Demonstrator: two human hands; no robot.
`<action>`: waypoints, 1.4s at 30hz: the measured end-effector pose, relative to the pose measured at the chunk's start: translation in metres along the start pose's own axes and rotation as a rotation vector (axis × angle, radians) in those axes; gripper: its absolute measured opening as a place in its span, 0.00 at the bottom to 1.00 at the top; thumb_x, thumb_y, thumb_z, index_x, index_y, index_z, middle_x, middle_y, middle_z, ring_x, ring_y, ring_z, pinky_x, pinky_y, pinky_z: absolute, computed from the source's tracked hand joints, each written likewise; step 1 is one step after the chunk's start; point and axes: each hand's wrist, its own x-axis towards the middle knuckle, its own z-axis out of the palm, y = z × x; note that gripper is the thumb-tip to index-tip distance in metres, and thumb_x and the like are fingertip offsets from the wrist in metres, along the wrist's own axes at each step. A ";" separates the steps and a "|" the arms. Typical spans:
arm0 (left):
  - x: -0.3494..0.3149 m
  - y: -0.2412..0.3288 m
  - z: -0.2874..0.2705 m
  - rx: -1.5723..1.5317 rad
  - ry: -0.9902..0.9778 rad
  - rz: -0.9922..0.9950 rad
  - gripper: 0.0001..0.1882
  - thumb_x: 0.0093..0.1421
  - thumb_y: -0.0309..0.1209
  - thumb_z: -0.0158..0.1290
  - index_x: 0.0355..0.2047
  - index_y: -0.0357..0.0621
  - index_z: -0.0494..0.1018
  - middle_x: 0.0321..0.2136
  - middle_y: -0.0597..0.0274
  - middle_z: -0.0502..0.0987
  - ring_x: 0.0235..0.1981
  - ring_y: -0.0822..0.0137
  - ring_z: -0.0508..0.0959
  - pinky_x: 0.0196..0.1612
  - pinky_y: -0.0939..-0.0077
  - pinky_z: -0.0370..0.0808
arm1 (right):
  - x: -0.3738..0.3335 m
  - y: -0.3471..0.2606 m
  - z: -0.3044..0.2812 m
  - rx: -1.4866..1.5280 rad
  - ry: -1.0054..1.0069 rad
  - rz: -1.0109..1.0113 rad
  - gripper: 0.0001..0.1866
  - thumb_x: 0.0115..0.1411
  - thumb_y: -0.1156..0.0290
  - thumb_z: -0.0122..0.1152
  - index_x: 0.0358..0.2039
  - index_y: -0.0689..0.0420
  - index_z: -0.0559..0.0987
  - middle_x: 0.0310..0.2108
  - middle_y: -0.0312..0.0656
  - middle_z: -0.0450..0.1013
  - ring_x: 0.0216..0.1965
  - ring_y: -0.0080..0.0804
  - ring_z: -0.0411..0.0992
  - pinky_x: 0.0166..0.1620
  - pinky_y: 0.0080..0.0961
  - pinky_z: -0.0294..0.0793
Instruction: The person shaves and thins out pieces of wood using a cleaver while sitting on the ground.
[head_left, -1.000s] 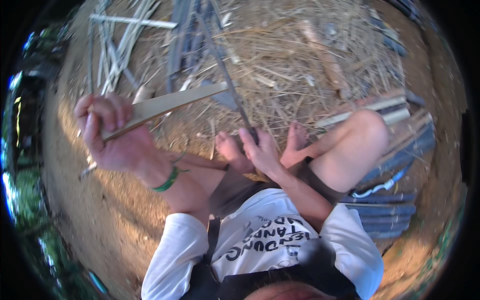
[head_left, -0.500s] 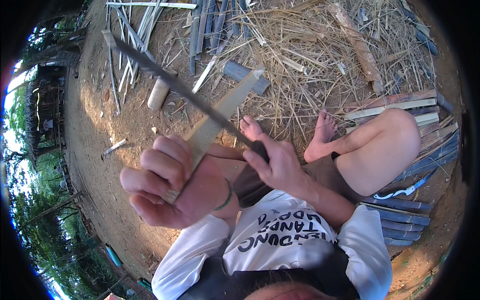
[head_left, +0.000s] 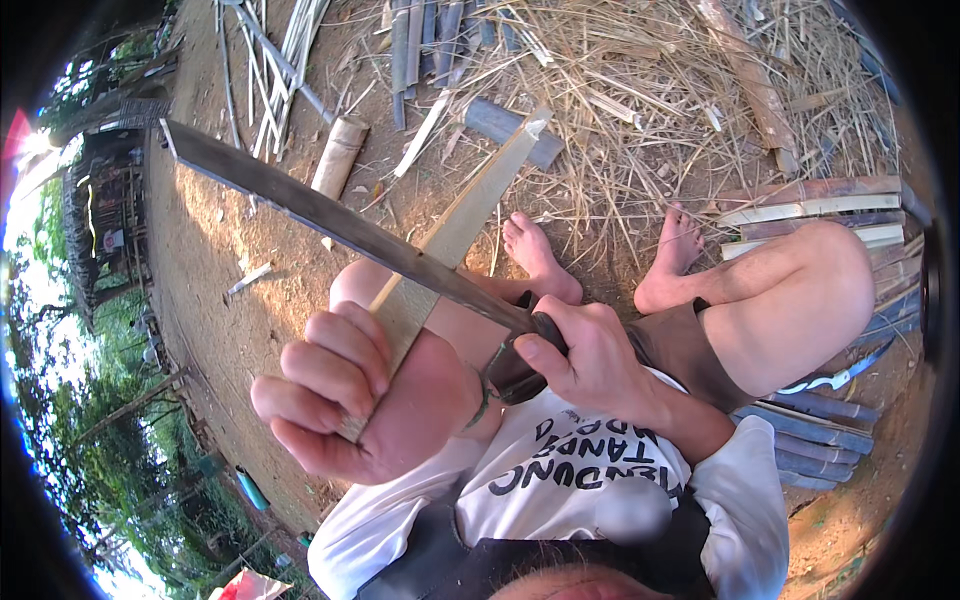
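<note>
A flat, pale bamboo strip (head_left: 480, 207) slants up and to the right from my left hand (head_left: 345, 400), whose fingers are wrapped round its lower end. In my right hand (head_left: 590, 355) is the dark handle of a machete (head_left: 310, 208). Its long dark blade crosses the strip a little above my left fingers and reaches far to the upper left. The blade appears to touch the strip, though the exact contact is hard to make out. My left palm hides part of the strip's lower end.
Split bamboo pieces (head_left: 800, 440) lie stacked beside my bent knee, with a white-handled saw (head_left: 835, 375) on them. Beyond my bare feet are straw-like shavings (head_left: 620, 130) and a short bamboo log (head_left: 340, 155). Thin pale strips (head_left: 285, 90) lie at the upper left.
The machete blade has tilted flatter, its tip lower and farther left. Both hands appear slightly lower and farther right in view, still gripping the strip and the machete.
</note>
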 end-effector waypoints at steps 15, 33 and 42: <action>-0.011 0.007 0.005 0.040 0.071 -0.009 0.18 0.72 0.43 0.34 0.25 0.52 0.57 0.14 0.71 0.59 0.16 0.74 0.57 0.24 0.76 0.56 | 0.007 0.004 -0.008 -0.033 -0.001 0.088 0.23 0.65 0.55 0.56 0.31 0.67 0.72 0.40 0.69 0.72 0.46 0.60 0.74 0.42 0.44 0.76; -0.007 0.001 -0.001 0.038 0.003 -0.002 0.17 0.73 0.43 0.31 0.26 0.53 0.57 0.17 0.72 0.61 0.18 0.74 0.59 0.28 0.74 0.58 | 0.014 0.008 -0.008 -0.070 0.089 -0.092 0.25 0.67 0.54 0.50 0.27 0.66 0.76 0.18 0.55 0.72 0.21 0.53 0.74 0.25 0.41 0.69; -0.005 0.001 -0.002 0.055 0.083 0.018 0.17 0.71 0.41 0.35 0.24 0.53 0.58 0.16 0.72 0.60 0.17 0.75 0.59 0.25 0.78 0.56 | 0.028 0.020 -0.007 -0.162 0.104 -0.129 0.19 0.64 0.58 0.57 0.32 0.65 0.76 0.19 0.58 0.73 0.26 0.58 0.75 0.29 0.45 0.72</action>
